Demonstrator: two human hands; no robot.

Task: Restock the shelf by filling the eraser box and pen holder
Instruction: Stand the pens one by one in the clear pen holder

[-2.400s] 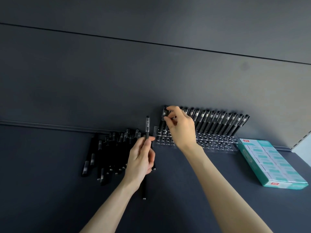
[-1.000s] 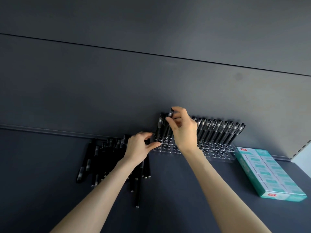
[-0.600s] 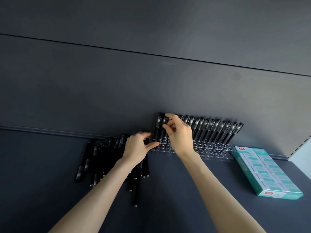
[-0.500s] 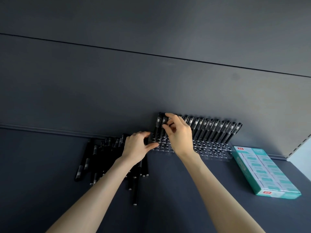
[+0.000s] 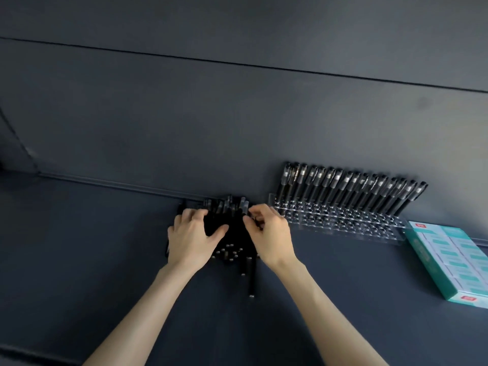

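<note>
Both hands were down on the heap of loose pens that lay on the dark shelf, close against the back panel and just left of the pen holder. The left hand lay palm down over the left part of the heap. Its fingers were slightly spread and bent down onto the pens, and the thumb was held out to the right. Whether they actually gripped any pen could not be told.

The right hand sat on the right part of the heap, apart from the left one, with pens showing in the gap between them. Its fingers were curled, and the thumb and forefinger were pinching a single pen near its capped end, which stuck up at the far edge of the heap. This area was blurred.

The pen holder, a clear block full of holes, stood on the shelf just right of the right hand. Only its back row was filled, with standing pens that leaned to the right against the back panel. The nearer rows of holes were unfilled.

The eraser box, teal and white, lay flat on the shelf at the far right, just beside the right end of the holder
</note>
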